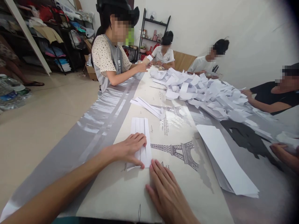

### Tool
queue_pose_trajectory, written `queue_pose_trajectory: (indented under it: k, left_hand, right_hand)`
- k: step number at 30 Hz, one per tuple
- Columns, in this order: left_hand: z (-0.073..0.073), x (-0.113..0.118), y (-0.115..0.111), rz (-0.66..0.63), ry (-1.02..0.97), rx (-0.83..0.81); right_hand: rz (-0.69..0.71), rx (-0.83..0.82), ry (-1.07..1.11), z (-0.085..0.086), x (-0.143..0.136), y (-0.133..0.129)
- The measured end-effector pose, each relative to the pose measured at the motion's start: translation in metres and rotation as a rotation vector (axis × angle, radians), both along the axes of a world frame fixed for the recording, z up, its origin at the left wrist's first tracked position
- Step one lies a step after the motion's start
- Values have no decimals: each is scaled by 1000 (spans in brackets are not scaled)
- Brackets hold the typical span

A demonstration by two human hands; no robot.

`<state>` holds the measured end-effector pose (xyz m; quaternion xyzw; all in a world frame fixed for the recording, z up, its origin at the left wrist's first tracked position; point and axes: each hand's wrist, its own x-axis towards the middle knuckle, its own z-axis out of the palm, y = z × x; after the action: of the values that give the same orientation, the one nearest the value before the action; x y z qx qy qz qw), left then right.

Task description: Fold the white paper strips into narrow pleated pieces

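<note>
the left hand [133, 148], fingers loosely spread, presses rather than grips the folded paper [138, 125] on the table [112, 194], likely keeping creases flat; the right hand [166, 183], fingers straight and empty, rests at its near corner.

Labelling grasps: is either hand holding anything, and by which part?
Nothing clearly gripped: the left hand rests on the near half of the folded paper; the right hand is at its near right corner.
</note>
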<state>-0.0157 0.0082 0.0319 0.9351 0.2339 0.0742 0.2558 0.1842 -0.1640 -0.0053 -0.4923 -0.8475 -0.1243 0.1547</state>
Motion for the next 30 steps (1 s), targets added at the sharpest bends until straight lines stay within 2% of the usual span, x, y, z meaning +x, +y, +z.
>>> queue_pose_trajectory:
  k: [8,13,17,22,30]
  left_hand:
    - [2,0,0,-32,-7,-45]
    - [0,5,-3,31,-21,-21]
    - [4,8,-8,63,16,-26]
    - [9,8,-9,66,49,-48]
    - [6,11,-13,104,17,-18]
  right_hand:
    - [-2,-103,130,2,9,2]
    - [29,-151,209,4,17,6]
    - [33,-146,322,2,22,6]
    - [42,-101,247,7,17,3]
    - [49,-75,247,10,15,4]
